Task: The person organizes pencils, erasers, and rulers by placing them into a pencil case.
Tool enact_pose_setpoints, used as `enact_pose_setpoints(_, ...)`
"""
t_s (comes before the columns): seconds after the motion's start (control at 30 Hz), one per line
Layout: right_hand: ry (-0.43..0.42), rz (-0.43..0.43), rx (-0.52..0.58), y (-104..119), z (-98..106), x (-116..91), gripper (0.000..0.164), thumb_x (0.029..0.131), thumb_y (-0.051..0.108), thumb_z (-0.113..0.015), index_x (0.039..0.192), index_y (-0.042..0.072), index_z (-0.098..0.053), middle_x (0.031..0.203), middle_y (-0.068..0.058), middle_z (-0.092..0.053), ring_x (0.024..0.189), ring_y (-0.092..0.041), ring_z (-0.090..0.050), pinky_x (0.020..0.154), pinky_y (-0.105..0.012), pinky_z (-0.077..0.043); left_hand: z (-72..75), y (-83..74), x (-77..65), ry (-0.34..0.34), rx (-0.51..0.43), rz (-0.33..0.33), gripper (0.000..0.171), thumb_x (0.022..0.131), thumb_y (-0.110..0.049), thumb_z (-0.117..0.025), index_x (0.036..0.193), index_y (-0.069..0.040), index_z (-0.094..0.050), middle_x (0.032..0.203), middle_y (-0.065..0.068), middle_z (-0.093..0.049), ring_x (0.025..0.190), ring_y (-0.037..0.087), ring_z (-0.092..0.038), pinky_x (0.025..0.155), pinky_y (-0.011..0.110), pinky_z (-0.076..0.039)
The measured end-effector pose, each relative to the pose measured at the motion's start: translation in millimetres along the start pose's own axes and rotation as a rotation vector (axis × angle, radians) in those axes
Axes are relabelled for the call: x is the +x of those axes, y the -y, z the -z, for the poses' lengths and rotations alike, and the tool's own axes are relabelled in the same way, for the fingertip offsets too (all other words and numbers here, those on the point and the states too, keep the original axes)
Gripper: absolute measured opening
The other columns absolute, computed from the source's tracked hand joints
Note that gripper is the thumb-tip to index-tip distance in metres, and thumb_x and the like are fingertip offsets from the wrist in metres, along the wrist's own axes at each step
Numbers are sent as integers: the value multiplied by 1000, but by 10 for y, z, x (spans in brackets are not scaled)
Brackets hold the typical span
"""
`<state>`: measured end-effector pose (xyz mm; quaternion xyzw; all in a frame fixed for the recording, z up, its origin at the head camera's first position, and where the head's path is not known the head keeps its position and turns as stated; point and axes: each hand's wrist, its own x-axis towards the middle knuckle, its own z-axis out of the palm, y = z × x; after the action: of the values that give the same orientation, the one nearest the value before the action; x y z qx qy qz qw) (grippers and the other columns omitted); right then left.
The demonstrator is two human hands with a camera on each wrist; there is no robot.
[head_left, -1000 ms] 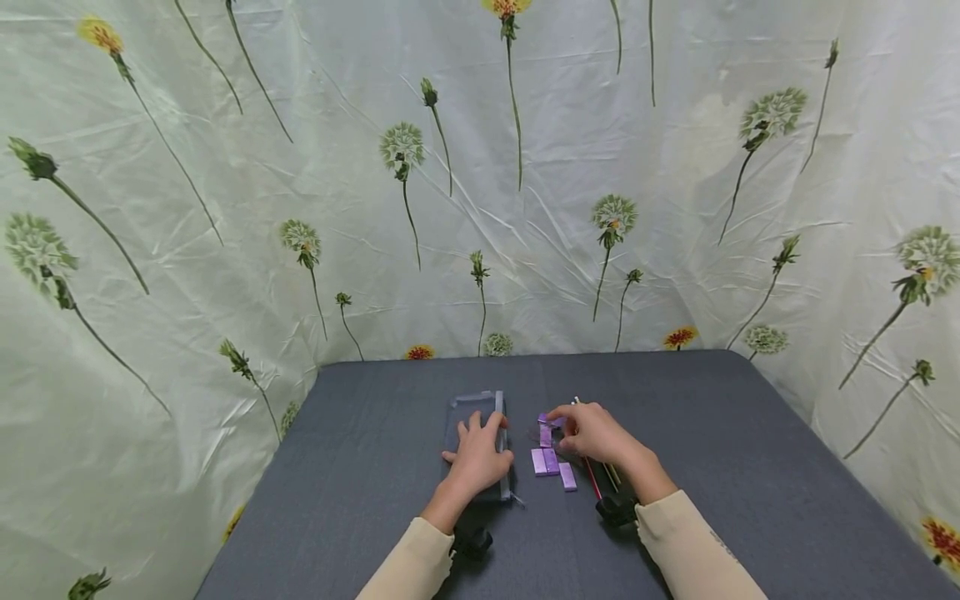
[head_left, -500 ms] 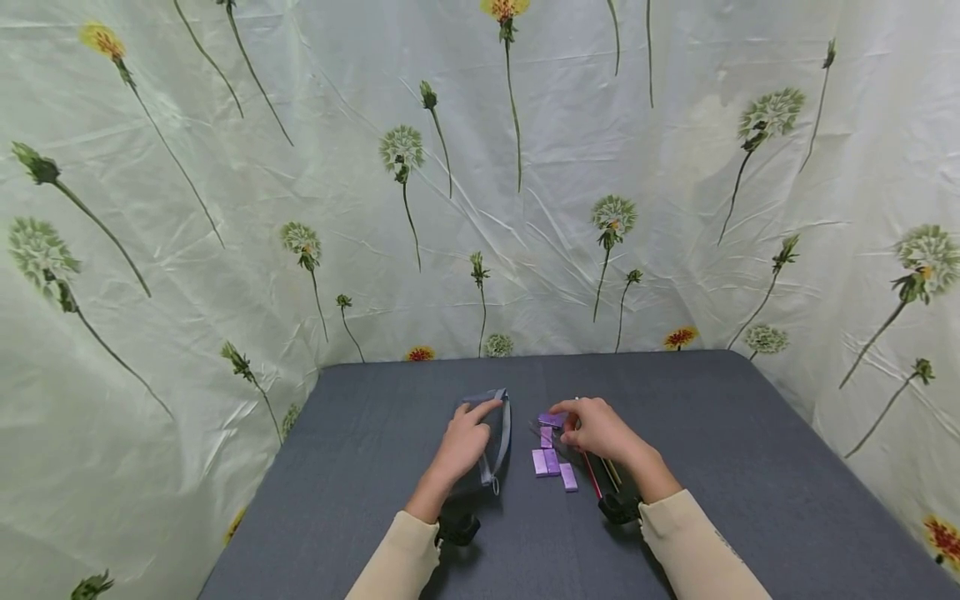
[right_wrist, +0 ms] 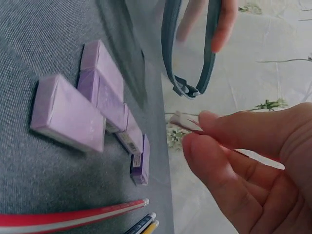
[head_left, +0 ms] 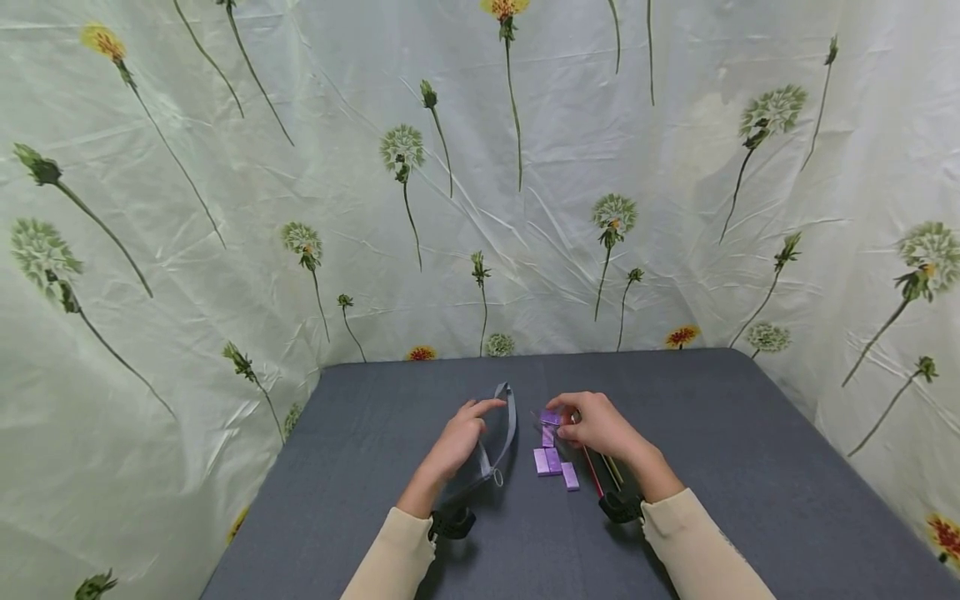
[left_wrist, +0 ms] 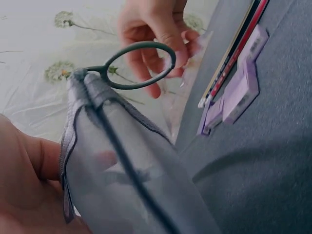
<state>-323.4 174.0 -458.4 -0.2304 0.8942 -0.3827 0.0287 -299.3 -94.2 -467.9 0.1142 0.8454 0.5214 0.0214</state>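
Note:
My left hand (head_left: 456, 442) holds a see-through grey zip pouch (left_wrist: 131, 161) up off the table, its mouth spread apart. The index finger reaches along the zipped rim, and a ring-shaped pull hangs at the near end. To the right, my right hand (head_left: 598, 427) pinches a small, thin, pale, partly clear piece (right_wrist: 181, 121) between thumb and index finger. Its kind cannot be told, and the fingertips hide part of it. Several small purple blocks (head_left: 553, 461) with printed sides lie between the hands, below the right fingers.
A red pencil (right_wrist: 83, 214) and a few darker and yellow pencils (head_left: 612, 472) lie beneath my right wrist. Dark grey cloth covers the table (head_left: 375, 450). Behind it hangs a pale curtain (head_left: 555, 275) printed with dandelions.
The pouch lay flat under my spread left hand; now that hand has lifted and tilted it, its mouth spread apart. My right hand has hardly moved.

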Motion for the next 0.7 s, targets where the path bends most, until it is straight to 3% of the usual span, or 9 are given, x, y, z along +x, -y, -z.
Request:
enact_pose_setpoints(0.13, -26, -11, 66, 22, 5, 16, 29, 89, 0, -72, 117, 4, -72, 84, -3, -65, 62, -18, -63, 56, -37, -55, -48, -51, -1, -46, -51, 26, 58, 86, 0, -41, 139, -16, -60, 155, 14, -40, 142, 35, -34, 103, 57, -34)
enact_pose_setpoints(0.43, -92, -41, 221, 94, 39, 21, 21, 96, 5, -66, 115, 10, -73, 91, -10, -70, 65, -23, -68, 64, -52, -56, -146, -78, 15, -91, -143, 22, 66, 86, -5, -44, 151, -16, -46, 159, 12, -33, 144, 34, -30, 106, 58, -31)
enact_pose_setpoints(0.53, -123, -40, 245, 145, 48, 23, 21, 96, 7, -68, 116, 10, -73, 89, -9, -70, 66, -23, -68, 64, -49, -57, -162, -95, 18, -107, -156, 15, 70, 86, -6, -45, 155, -17, -40, 161, 11, -30, 146, 32, -27, 108, 58, -29)
enact_pose_setpoints(0.7, -161, -44, 296, 236, 56, 15, 19, 96, 10, -69, 115, 11, -74, 91, -16, -72, 69, -28, -70, 61, -37, -57, -186, -130, 9, -126, -186, 23, 75, 85, -6, -46, 158, -18, -35, 163, 10, -26, 147, 31, -24, 109, 57, -27)
